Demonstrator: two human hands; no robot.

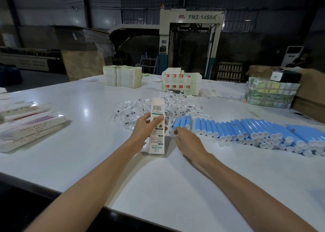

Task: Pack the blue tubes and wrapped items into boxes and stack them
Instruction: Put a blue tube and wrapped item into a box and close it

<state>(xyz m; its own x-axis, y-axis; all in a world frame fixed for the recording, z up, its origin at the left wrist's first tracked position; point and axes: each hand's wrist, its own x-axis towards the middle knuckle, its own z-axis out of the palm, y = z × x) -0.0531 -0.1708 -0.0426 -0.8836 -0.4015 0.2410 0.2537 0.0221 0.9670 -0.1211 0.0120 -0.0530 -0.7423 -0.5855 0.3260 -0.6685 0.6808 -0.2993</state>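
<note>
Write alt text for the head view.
The left hand holds a white box upright on a white table, while the right hand, blurred, curls beside it. Behind lies a pile of wrapped items. Blue tubes line up to the right, and more boxes lie stacked at left.

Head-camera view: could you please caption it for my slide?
Left hand holds a white box upright; right hand pinches a wrapped item beside rows of blue tubes.

L hand [146, 129], R hand [184, 138], both curled
</note>
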